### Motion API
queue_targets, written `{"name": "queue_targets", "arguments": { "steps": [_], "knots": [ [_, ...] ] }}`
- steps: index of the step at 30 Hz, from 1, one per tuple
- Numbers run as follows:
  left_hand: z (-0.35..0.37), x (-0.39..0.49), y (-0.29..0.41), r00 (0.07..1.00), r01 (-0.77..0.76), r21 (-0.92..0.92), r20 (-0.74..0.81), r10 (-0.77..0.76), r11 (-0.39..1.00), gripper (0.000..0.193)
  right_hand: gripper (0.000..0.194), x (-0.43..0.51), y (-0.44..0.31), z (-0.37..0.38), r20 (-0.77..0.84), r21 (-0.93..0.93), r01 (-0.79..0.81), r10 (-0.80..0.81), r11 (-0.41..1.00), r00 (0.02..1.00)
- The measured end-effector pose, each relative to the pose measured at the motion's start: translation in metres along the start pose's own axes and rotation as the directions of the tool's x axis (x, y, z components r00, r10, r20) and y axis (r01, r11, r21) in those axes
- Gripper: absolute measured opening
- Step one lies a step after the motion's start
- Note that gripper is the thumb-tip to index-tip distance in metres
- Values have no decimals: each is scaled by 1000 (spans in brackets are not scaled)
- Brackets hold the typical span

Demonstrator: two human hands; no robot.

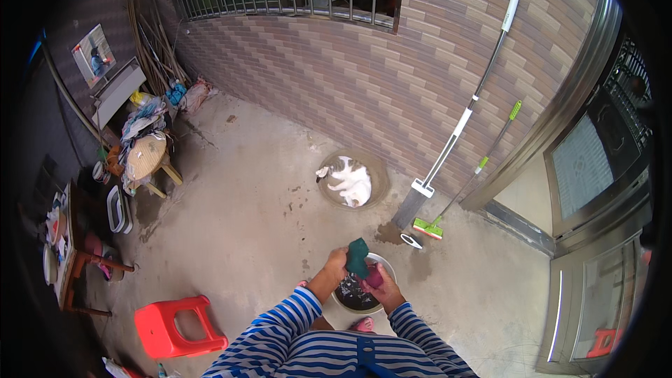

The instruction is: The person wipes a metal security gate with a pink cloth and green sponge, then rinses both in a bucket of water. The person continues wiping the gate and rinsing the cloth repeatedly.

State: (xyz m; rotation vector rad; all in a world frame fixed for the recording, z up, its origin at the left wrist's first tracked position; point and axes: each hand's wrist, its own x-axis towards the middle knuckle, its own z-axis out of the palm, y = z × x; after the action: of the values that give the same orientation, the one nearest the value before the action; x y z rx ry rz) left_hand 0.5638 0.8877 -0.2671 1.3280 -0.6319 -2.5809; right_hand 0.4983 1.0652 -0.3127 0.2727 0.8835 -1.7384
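My left hand [337, 264] grips a green scouring pad [357, 258] above a round metal basin [392, 272]. In my right hand [386, 289] is a rounded purplish-red thing [374, 276], perhaps a root vegetable; the pad's lower end touches or overlaps it. Dark water [358, 296] with pale reflections or froth lies in the basin, which stands on the concrete floor in front of my feet. My forearms, in blue-and-white striped sleeves, hide part of the basin's surroundings.
A cat [354, 181] lies curled in a shallow round container [380, 168] ahead. A flat mop [446, 152], a green-headed squeegee or brush [429, 228] and a small white-rimmed object [411, 241] are at the right. A red plastic stool [157, 329] lies on the left.
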Motion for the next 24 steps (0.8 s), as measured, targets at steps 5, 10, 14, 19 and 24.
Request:
{"name": "queue_targets", "arguments": {
  "steps": [5,10,14,19,24],
  "knots": [
    [-5,-16,26,997,-76,-72,4,76,994,39,35,3,-4,10,-174,-121,32,-52,992,983],
    [-13,-26,52,978,66,-189,206,-27,980,50,26,-4,-6,14,-289,-173,16,-66,985,955],
    [-16,-15,63,957,90,-250,291,-14,964,48,25,-1,-1,21,-426,-252,-44,-70,967,902],
    [-48,29,32,959,148,-133,260,-109,980,41,29,5,12,5,-455,-395,-41,-156,918,877],
    [-108,95,-32,983,122,85,-145,-109,989,35,35,28,20,-48,-513,-397,-176,-59,901,856]
  ]
}}
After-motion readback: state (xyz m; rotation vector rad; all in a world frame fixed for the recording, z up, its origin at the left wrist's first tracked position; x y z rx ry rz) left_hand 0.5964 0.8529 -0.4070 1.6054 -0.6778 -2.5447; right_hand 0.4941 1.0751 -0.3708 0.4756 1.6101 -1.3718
